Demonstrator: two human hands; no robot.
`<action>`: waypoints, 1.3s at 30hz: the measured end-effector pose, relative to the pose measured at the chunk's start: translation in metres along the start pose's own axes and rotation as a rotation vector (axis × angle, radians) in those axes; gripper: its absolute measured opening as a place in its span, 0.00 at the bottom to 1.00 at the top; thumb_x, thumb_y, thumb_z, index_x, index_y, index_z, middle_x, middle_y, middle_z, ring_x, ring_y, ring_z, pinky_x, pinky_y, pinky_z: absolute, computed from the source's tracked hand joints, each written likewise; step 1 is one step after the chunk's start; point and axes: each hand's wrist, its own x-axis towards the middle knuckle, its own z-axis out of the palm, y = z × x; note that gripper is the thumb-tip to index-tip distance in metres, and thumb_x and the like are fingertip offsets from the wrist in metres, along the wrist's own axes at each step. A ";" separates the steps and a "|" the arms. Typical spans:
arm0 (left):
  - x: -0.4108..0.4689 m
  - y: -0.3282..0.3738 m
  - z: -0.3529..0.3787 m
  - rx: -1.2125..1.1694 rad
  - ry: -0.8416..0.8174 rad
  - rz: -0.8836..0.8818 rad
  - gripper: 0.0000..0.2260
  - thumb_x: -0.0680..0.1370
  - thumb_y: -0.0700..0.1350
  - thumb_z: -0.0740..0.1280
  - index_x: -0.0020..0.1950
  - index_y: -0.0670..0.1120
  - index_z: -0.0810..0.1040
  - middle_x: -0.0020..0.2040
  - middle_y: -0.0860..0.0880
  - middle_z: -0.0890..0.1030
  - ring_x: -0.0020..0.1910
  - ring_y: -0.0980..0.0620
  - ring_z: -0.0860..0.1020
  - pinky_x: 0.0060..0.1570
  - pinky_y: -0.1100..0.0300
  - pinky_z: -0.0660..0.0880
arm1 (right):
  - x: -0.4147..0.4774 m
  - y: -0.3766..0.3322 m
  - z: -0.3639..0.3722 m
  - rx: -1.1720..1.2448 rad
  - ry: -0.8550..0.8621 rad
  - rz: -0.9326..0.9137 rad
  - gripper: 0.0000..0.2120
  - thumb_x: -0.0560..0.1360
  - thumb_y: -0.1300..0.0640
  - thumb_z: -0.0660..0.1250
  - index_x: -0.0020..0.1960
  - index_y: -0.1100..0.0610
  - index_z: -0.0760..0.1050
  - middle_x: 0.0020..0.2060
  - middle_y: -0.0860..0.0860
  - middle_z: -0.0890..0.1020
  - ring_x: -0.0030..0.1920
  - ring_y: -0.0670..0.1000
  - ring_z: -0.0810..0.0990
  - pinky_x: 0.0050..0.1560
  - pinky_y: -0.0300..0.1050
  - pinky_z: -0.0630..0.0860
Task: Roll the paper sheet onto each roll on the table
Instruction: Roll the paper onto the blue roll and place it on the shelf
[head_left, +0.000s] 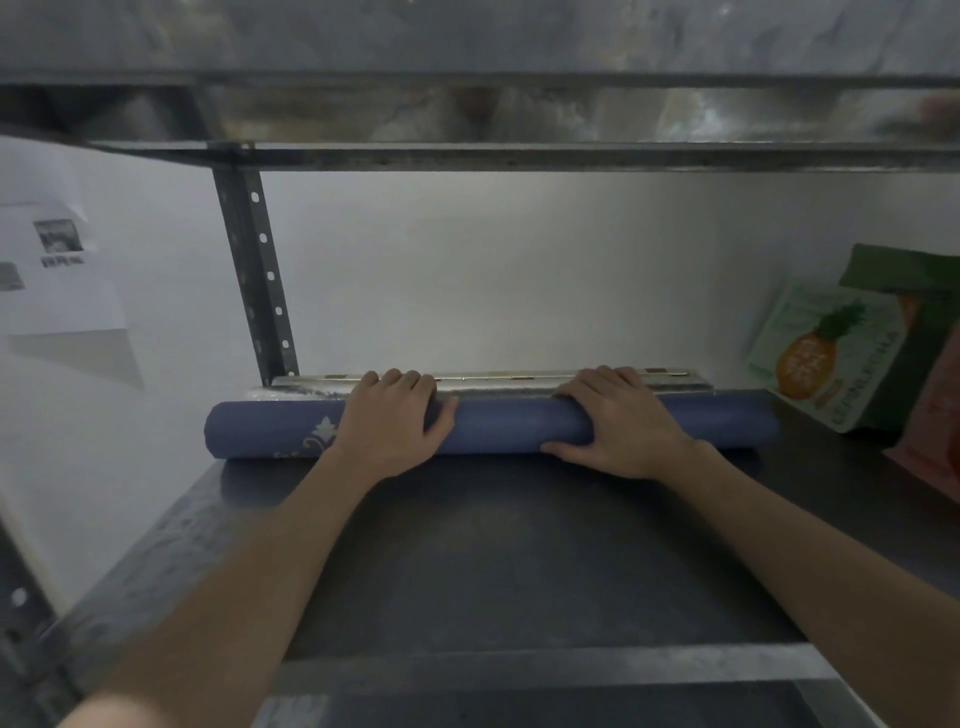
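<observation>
**Blue roll** (498, 423) lies crosswise at the 12 o'clock end of the table (156, 545), just in front of a silvery roll (493, 382) set against the wall. The left hand (387, 423) grips the blue roll toward its 9 o'clock end, and the right hand (621, 423) toward 3 o'clock. Each has its fingers curled over the top and its thumb on the near side. A dark sheet (519, 561) runs flat from beneath the blue roll toward 6 o'clock. A pineapple box (826, 358) stands at 2 o'clock. A printed page (57, 270) hangs at 10 o'clock.
</observation>
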 end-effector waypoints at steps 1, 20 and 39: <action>-0.001 -0.001 0.000 0.005 0.003 0.007 0.22 0.81 0.57 0.55 0.42 0.42 0.79 0.38 0.44 0.82 0.37 0.40 0.79 0.40 0.49 0.74 | 0.001 0.000 0.000 -0.002 0.001 -0.002 0.32 0.74 0.27 0.60 0.60 0.53 0.77 0.53 0.51 0.80 0.51 0.54 0.78 0.59 0.53 0.72; 0.006 0.003 0.009 -0.011 -0.025 0.017 0.25 0.83 0.58 0.51 0.47 0.42 0.80 0.42 0.44 0.82 0.40 0.41 0.79 0.43 0.49 0.75 | 0.002 0.008 0.008 0.035 -0.061 0.058 0.37 0.73 0.25 0.58 0.65 0.54 0.73 0.57 0.52 0.77 0.56 0.55 0.75 0.61 0.53 0.70; 0.001 0.003 -0.002 -0.072 0.069 -0.035 0.20 0.82 0.53 0.55 0.48 0.42 0.82 0.43 0.46 0.83 0.40 0.43 0.79 0.44 0.50 0.73 | 0.015 -0.016 -0.004 -0.035 0.078 0.199 0.31 0.81 0.33 0.50 0.61 0.56 0.79 0.53 0.54 0.82 0.53 0.58 0.79 0.59 0.54 0.69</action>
